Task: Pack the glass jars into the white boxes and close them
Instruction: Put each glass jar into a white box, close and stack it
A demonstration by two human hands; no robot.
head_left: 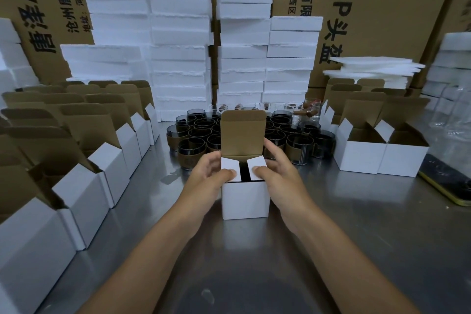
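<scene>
Left hand (209, 178) and right hand (278, 174) pinch white box (246, 200) flaps (230, 166); jar (244, 173) mostly hidden.

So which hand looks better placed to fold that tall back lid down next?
Probably the right hand: its fingers reach further back beside the upright lid, while its thumb pins a side flap. The left hand sits lower, pinching the other flap.

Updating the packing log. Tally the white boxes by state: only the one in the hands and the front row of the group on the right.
Small white cardboard box with side flaps folded in, gripped by the left hand and right hand: 1
Open white cardboard boxes in the right front row: 2
Total: 3
</scene>
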